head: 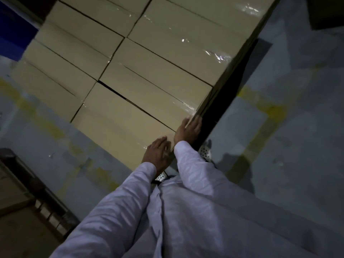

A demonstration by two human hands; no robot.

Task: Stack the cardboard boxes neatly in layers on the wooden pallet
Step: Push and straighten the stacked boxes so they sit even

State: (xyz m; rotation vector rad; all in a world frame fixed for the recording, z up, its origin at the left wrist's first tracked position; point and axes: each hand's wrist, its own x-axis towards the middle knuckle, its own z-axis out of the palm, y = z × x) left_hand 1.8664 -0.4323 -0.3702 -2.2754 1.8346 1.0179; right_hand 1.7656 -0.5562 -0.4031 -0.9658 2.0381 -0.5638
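A layer of tan cardboard boxes [141,58], sealed with glossy tape, fills the upper middle of the tilted view in two rows. The nearest box [119,118] lies at the stack's near corner, with a dark gap along its far edge. My left hand [158,155] rests flat on that box's near corner, fingers spread. My right hand [188,130] presses on the same box's right edge, fingers bent over the side. Both arms wear white sleeves. The pallet under the stack is hidden.
Grey concrete floor [279,146] with worn yellow lines surrounds the stack. A dark shadowed side of the stack [229,86] drops to the right. A dark wooden pallet or frame [37,192] stands at the lower left. Another dark object [325,12] sits top right.
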